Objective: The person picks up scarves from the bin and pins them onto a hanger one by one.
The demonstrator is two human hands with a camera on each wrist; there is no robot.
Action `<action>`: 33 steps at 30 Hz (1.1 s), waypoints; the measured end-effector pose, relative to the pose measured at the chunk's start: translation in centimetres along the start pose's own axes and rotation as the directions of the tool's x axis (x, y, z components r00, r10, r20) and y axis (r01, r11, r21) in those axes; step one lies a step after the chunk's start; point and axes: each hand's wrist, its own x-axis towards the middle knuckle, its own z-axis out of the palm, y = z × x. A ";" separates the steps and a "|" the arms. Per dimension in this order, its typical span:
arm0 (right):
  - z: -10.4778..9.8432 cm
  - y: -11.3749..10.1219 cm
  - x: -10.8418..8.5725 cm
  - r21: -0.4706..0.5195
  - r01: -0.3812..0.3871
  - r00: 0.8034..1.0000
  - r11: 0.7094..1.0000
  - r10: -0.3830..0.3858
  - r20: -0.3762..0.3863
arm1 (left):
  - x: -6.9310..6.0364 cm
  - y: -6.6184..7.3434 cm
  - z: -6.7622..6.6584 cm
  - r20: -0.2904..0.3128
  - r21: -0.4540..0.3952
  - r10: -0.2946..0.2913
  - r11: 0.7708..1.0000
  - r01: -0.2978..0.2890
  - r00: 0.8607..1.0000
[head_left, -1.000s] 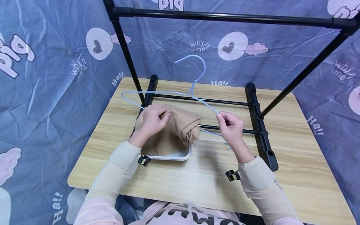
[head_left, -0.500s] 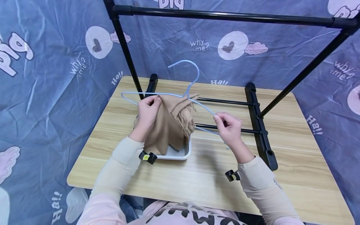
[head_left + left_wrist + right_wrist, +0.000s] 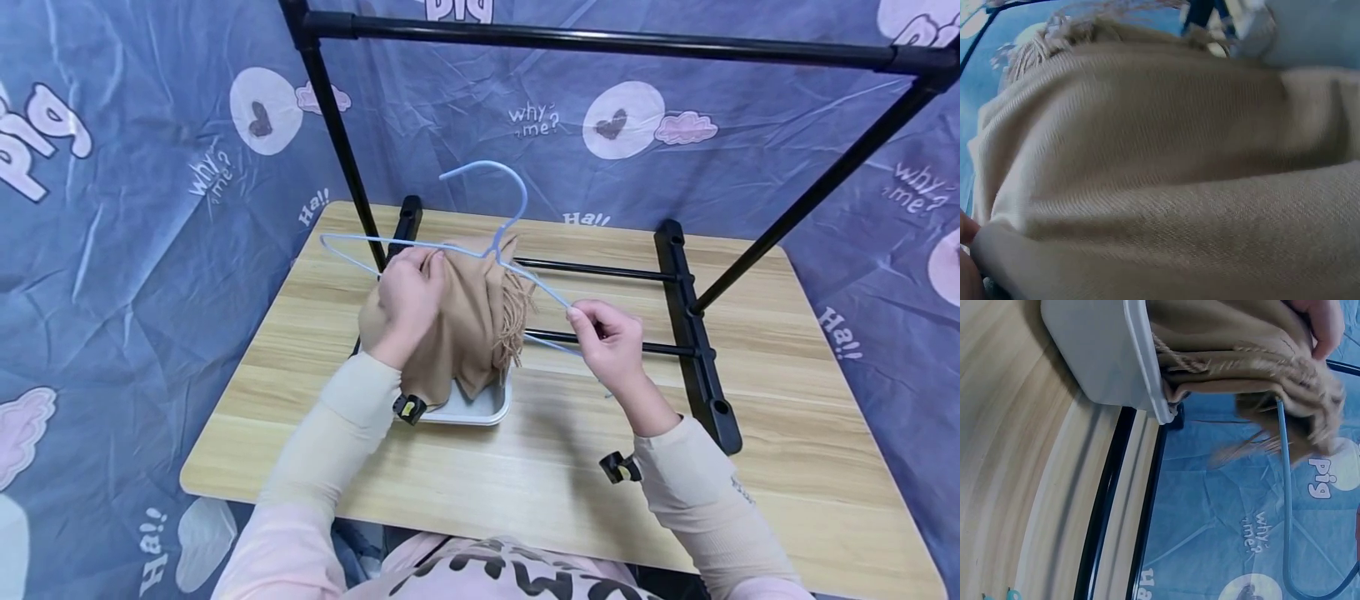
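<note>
In the head view, a light-blue clothes hanger (image 3: 512, 223) is held above the table with its hook up. My right hand (image 3: 611, 342) pinches its right shoulder between thumb and fingers. My left hand (image 3: 408, 296) pinches a tan fringed scarf (image 3: 468, 333) close to the hanger's left shoulder. The scarf passes through the hanger's frame, and its fringe hangs near the middle. In the right wrist view the cloth (image 3: 1229, 337) lies around the hanger's bar (image 3: 1285, 487). The left wrist view is mostly filled by scarf (image 3: 1147, 131), with fingertips at its left edge.
A white plastic tub (image 3: 480, 408) stands under the scarf, part of the cloth inside it. Behind the hands rises a black rack (image 3: 686, 333) with a top rail (image 3: 600, 42). The wooden table (image 3: 810, 467) meets a blue printed curtain (image 3: 450, 108) at the back.
The scarf's fringed end has moved up and back through the hanger. My left hand has changed its hold and shifted right along the cloth. The hanger has moved slightly left.
</note>
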 end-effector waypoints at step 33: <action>-0.7 -5.8 4.3 0.106 0.005 0.999 0.994 0.000 -0.046 | -0.3 -1.0 0.2 0.390 0.040 0.583 0.763 -0.646 0.713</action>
